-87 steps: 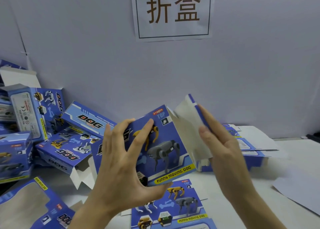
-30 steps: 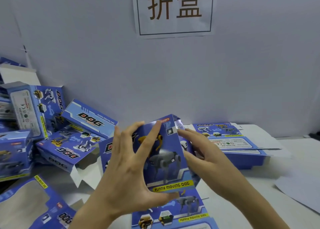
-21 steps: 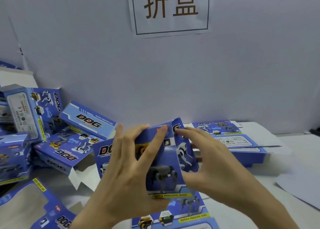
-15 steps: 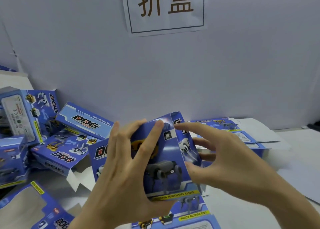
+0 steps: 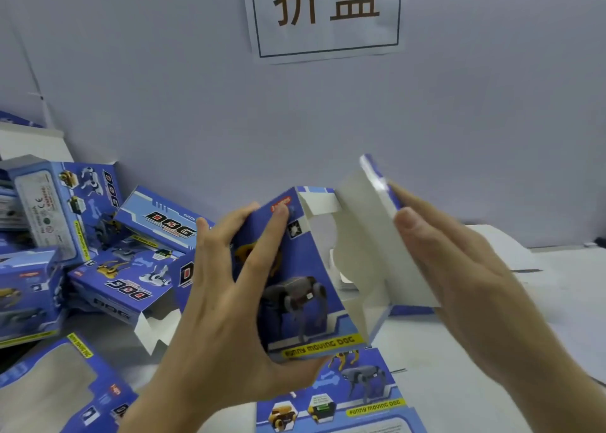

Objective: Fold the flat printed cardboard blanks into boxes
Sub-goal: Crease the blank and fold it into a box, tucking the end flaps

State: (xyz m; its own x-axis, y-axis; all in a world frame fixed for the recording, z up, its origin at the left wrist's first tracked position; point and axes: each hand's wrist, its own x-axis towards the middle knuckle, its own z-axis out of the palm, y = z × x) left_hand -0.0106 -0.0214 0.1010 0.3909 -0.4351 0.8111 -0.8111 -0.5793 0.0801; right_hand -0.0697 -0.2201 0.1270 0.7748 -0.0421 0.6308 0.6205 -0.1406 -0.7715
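I hold a blue printed box (image 5: 305, 288) with a grey robot dog picture above the table. My left hand (image 5: 229, 304) grips it, fingers spread over the front face and thumb under the bottom edge. The box's right end stands open, and a large flap (image 5: 370, 236) with a white inside swings out from it. My right hand (image 5: 459, 275) holds that flap, thumb on the white side and fingers behind it. A flat printed blank (image 5: 341, 396) lies on the table just below the box.
Several folded blue boxes (image 5: 108, 268) are heaped at the left against the wall. A windowed box (image 5: 49, 386) lies at the bottom left. More flat blanks (image 5: 511, 249) lie behind my right hand. A paper sign (image 5: 328, 13) hangs on the wall.
The box's right end was pressed shut half a second ago; now its flap has swung open to the right, with my right hand holding it. My left hand keeps its grip.
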